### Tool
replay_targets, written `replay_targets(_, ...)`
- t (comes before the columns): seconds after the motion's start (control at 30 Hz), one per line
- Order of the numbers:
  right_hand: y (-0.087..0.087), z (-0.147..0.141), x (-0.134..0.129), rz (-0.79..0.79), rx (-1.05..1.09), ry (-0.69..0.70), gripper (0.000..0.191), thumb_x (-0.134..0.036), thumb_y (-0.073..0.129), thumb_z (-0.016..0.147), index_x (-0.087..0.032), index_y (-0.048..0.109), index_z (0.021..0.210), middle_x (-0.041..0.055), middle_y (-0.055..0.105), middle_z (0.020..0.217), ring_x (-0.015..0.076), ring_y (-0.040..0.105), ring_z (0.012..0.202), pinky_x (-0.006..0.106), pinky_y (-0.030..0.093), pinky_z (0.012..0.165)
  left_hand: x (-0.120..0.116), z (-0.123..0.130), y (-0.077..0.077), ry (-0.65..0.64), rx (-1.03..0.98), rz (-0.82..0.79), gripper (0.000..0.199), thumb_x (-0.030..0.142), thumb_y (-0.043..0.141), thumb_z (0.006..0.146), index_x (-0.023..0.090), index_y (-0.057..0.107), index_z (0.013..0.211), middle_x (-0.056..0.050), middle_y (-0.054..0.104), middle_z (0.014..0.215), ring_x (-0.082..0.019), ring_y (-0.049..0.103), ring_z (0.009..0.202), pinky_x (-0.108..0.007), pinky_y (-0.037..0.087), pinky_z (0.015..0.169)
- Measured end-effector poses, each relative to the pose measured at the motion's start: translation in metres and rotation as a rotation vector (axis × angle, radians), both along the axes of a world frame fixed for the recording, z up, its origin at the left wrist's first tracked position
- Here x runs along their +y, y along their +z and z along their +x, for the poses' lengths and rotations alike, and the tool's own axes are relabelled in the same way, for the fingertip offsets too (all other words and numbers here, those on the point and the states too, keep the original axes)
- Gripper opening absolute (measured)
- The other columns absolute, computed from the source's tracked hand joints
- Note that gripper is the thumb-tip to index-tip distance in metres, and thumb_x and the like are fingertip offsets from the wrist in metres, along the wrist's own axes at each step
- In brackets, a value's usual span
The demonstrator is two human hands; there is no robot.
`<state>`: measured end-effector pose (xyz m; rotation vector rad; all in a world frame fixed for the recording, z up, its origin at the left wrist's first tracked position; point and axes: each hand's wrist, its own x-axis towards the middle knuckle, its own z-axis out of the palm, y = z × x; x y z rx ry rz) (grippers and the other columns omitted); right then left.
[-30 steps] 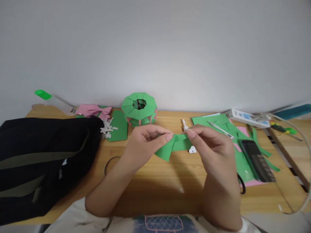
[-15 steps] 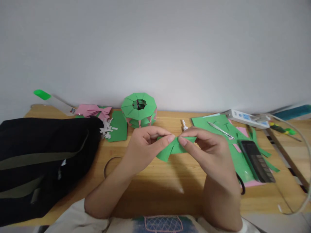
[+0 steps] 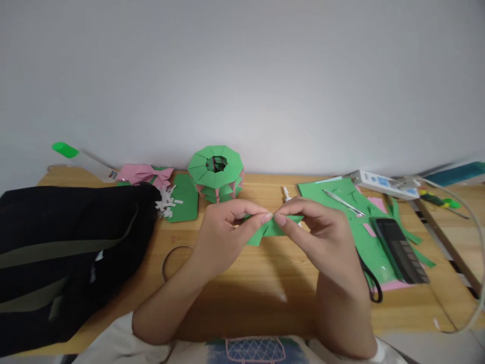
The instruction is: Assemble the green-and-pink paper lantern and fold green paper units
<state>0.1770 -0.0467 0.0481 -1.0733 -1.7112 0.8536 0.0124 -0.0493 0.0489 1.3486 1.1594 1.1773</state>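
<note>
Between my two hands is a folded piece of green paper, held above the wooden table. My left hand pinches its upper edge between thumb and forefinger. Right beside that grip, my right hand pinches the same edge, the two thumb tips almost touching. A lower flap hangs to the left with a slit in it; fingers hide the rest. Behind my left hand stands a round green and pink paper model with a hole in its top. A white glue tube tip shows just behind my right hand.
On the right, green sheets lie under a pen and a dark phone, near a white power strip. A black bag covers the left side. Behind it are white paper scraps and folded pink paper.
The green paper has tilted, so less of its face shows. My right hand has shifted slightly left, and both hands keep their pinch.
</note>
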Motion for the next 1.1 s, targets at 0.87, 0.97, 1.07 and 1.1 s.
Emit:
replay_targets(0.87, -0.001, 0.004, 0.003, -0.267, 0.108, -0.038, 0.015, -0.033, 0.064, 0.083, -0.022, 0.072, 0.088, -0.0004, 0.064, 0.068, 0.0097, 0.054, 0.058, 0.021, 0.042, 0.051, 0.006, -0.007, -0.011, 0.137, -0.009, -0.034, 0.021, 0.031, 0.065, 0.078, 0.018, 0.068, 0.062, 0.005, 0.058, 0.052, -0.006, 0.048, 0.05, -0.014, 0.037, 0.045)
replay_targets(0.97, -0.002, 0.005, 0.004, -0.282, 0.14, -0.028, 0.02, -0.034, 0.063, 0.083, -0.021, 0.071, 0.097, -0.0012, 0.059, 0.063, 0.0099, 0.053, 0.057, 0.021, 0.041, 0.049, 0.01, -0.008, -0.012, 0.226, -0.096, -0.075, 0.016, 0.033, 0.069, 0.074, 0.019, 0.071, 0.065, 0.003, 0.063, 0.057, -0.007, 0.052, 0.053, -0.015, 0.042, 0.048)
replay_targets(1.07, -0.002, 0.005, 0.004, -0.252, 0.164, -0.029, 0.021, -0.031, 0.064, 0.082, -0.02, 0.069, 0.099, -0.0017, 0.058, 0.064, 0.0097, 0.053, 0.057, 0.021, 0.041, 0.049, 0.011, -0.007, -0.012, 0.234, -0.14, -0.074, 0.014, 0.032, 0.071, 0.071, 0.019, 0.072, 0.067, 0.002, 0.067, 0.06, -0.009, 0.056, 0.055, -0.017, 0.045, 0.048)
replay_targets(1.1, -0.001, 0.005, 0.004, -0.239, 0.166, -0.034, 0.02, -0.03, 0.064, 0.082, -0.02, 0.069, 0.098, -0.0022, 0.058, 0.063, 0.0092, 0.052, 0.056, 0.021, 0.04, 0.049, 0.011, -0.007, -0.011, 0.234, -0.147, -0.067, 0.013, 0.031, 0.071, 0.072, 0.018, 0.072, 0.068, 0.002, 0.068, 0.061, -0.009, 0.057, 0.055, -0.017, 0.046, 0.049)
